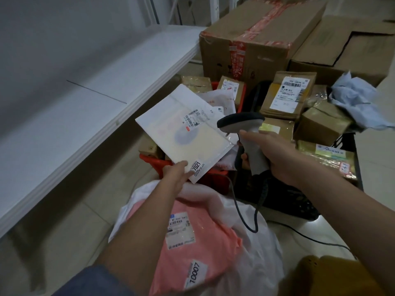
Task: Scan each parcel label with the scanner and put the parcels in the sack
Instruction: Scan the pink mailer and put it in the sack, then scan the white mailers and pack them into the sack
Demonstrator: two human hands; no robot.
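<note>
Left hand pinches the white envelope label-up above the sack; right hand grips the scanner, aimed for reading.

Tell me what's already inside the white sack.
The white sack holds a pink mailer with a shipping label and a sticker reading 10007. The left forearm crosses part of it, and anything beneath the mailer is covered.
</note>
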